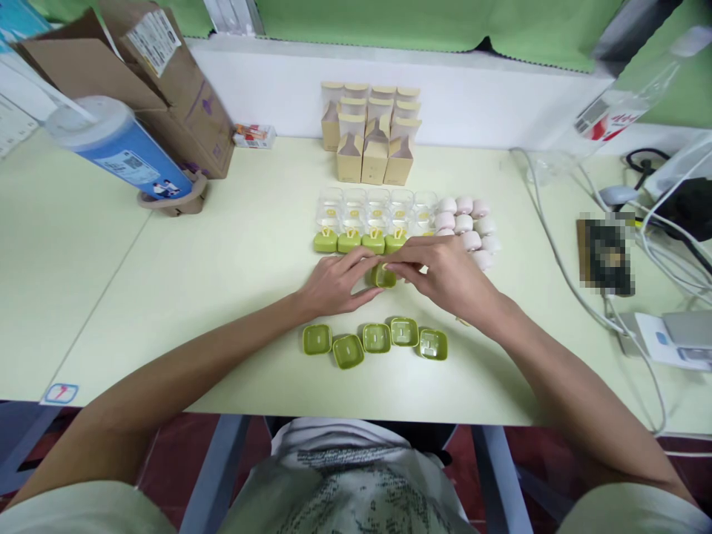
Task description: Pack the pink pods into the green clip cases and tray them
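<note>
My left hand (334,284) steadies a small green square cap (383,279) between thumb and fingers, its hollow side facing up. The fingers of my right hand (448,268) are pinched together at the cap's upper right edge. A bit of something pale yellow shows at those fingertips, too small to make out fully. Nearer to me, several like green caps (377,338) lie hollow side up in an uneven row. Just beyond my hands stands a row of green caps (349,241) turned over, with yellow loops on top. A small yellow piece (463,321) lies partly hidden under my right forearm.
Behind the caps are clear plastic cups (354,210) and round pale pink pieces (463,224). Open small cardboard boxes (374,159) stand near the wall. A blue drink cup (130,152) and large carton (189,96) are at left; cables (548,222) and a clear bottle (626,107) at right.
</note>
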Demonstrator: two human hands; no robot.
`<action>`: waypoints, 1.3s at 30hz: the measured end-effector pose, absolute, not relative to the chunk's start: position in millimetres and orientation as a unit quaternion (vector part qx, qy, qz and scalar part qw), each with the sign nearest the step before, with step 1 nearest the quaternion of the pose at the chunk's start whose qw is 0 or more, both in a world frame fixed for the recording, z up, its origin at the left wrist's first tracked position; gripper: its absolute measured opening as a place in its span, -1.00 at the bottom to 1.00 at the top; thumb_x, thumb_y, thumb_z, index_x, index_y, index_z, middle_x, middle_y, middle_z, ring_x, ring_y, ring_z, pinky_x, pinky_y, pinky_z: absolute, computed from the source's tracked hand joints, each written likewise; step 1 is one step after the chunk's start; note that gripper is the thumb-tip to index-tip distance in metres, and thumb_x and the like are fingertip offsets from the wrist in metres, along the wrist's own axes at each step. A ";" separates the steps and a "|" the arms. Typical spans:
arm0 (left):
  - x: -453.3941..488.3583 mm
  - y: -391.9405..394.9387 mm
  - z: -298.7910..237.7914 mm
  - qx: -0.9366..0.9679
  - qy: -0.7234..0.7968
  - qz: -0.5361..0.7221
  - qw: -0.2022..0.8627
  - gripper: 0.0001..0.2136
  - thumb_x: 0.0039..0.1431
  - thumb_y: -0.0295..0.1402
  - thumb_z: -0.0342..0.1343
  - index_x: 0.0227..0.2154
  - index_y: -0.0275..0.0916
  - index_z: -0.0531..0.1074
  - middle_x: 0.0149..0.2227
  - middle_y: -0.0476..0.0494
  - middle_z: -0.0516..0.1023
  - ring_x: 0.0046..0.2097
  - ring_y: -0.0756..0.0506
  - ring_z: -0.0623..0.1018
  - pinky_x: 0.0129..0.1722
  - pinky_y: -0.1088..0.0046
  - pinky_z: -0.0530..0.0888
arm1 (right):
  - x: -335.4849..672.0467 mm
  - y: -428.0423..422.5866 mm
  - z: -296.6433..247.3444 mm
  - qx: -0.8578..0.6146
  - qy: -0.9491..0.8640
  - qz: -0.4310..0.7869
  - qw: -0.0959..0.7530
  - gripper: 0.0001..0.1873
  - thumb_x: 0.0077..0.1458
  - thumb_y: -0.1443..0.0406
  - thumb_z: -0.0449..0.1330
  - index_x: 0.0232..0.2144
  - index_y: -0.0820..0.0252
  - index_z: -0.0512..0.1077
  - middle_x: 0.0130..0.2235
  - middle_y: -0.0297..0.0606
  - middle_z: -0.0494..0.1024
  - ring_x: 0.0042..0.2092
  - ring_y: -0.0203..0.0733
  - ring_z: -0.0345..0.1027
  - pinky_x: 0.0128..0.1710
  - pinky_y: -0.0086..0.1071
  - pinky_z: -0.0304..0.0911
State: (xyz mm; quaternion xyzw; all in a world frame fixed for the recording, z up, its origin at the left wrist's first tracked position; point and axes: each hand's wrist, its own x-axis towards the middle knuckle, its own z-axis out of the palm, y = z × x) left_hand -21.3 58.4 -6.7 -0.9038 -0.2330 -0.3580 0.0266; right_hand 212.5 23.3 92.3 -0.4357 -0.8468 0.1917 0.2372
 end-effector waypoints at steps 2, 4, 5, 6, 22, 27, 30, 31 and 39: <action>-21.5 58.4 -7.7 -0.908 -0.235 -0.346 0.025 -0.63 0.46 -0.09 0.19 0.10 -0.27 0.47 -0.06 -0.24 0.68 -0.32 -0.08 0.67 -0.42 0.38 0.51 | 214.0 22.9 95.1 -0.451 -0.826 0.220 0.255 -0.78 0.36 0.41 0.25 -0.19 0.17 0.73 -0.36 -0.24 0.69 -0.33 -0.16 0.54 -0.23 -0.30 0.36; -21.6 58.5 -8.7 -0.912 -0.242 -0.332 0.017 -0.63 0.45 -0.08 0.19 0.09 -0.26 0.48 -0.05 -0.23 0.67 -0.29 -0.10 0.67 -0.39 0.38 0.51 | 216.0 23.6 95.6 -0.453 -0.811 0.251 0.273 -0.81 0.32 0.41 0.30 -0.20 0.15 0.74 -0.32 -0.24 0.71 -0.32 -0.16 0.56 -0.21 -0.30 0.40; -21.6 58.6 -9.1 -0.912 -0.245 -0.328 0.015 -0.63 0.45 -0.07 0.19 0.09 -0.25 0.48 -0.06 -0.24 0.67 -0.28 -0.10 0.68 -0.39 0.38 0.51 | 217.0 24.3 94.9 -0.451 -0.809 0.259 0.275 -0.82 0.29 0.41 0.32 -0.23 0.14 0.75 -0.28 -0.23 0.73 -0.30 -0.16 0.57 -0.19 -0.30 0.42; -21.5 58.7 -9.5 -0.912 -0.247 -0.327 0.014 -0.62 0.44 -0.06 0.19 0.09 -0.25 0.48 -0.06 -0.24 0.68 -0.27 -0.11 0.68 -0.38 0.37 0.51 | 217.7 25.3 93.8 -0.447 -0.811 0.262 0.272 -0.83 0.28 0.41 0.33 -0.26 0.13 0.75 -0.23 -0.22 0.75 -0.28 -0.16 0.58 -0.18 -0.30 0.43; -20.6 59.1 -8.1 -0.914 -0.247 -0.321 0.013 -0.65 0.45 -0.06 0.18 0.02 -0.26 0.49 -0.10 -0.22 0.68 -0.25 -0.12 0.69 -0.37 0.36 0.54 | 210.0 30.4 61.2 -0.382 -0.917 0.076 0.081 -0.65 0.37 0.45 0.10 -0.30 0.19 0.68 -0.22 -0.16 0.70 -0.29 -0.18 0.41 -0.37 -0.29 -0.04; -21.1 59.3 -9.2 -0.915 -0.233 -0.330 0.003 -0.67 0.43 -0.09 0.20 0.02 -0.25 0.48 -0.10 -0.20 0.69 -0.25 -0.12 0.68 -0.37 0.35 0.54 | 212.0 31.9 60.5 -0.340 -0.939 0.024 0.053 -0.60 0.44 0.47 0.04 -0.25 0.23 0.67 -0.20 -0.15 0.71 -0.26 -0.18 0.41 -0.38 -0.25 -0.10; -21.5 59.1 -9.0 -0.914 -0.219 -0.343 0.006 -0.68 0.42 -0.10 0.21 0.02 -0.25 0.47 -0.11 -0.20 0.69 -0.27 -0.11 0.68 -0.38 0.37 0.53 | 213.1 31.6 63.5 -0.311 -0.950 0.006 0.039 -0.59 0.44 0.50 0.03 -0.27 0.23 0.67 -0.19 -0.15 0.71 -0.22 -0.16 0.43 -0.39 -0.24 -0.09; -21.7 59.0 -8.9 -0.913 -0.214 -0.348 0.003 -0.68 0.42 -0.11 0.22 0.02 -0.25 0.47 -0.12 -0.20 0.68 -0.27 -0.10 0.68 -0.39 0.39 0.53 | 213.5 31.4 63.9 -0.301 -0.953 0.002 0.042 -0.59 0.44 0.51 0.03 -0.27 0.23 0.67 -0.19 -0.14 0.71 -0.21 -0.15 0.45 -0.39 -0.24 -0.07; -24.6 59.4 -8.1 -0.891 -0.221 -0.393 -0.061 -0.66 0.37 -0.19 0.27 0.09 -0.19 0.41 -0.07 -0.20 0.63 -0.35 -0.01 0.60 -0.37 0.45 0.57 | 217.4 32.4 60.2 -0.299 -0.942 0.054 0.142 -0.61 0.55 0.35 0.02 -0.19 0.17 0.65 -0.06 -0.14 0.74 -0.11 -0.13 0.58 -0.26 -0.29 0.29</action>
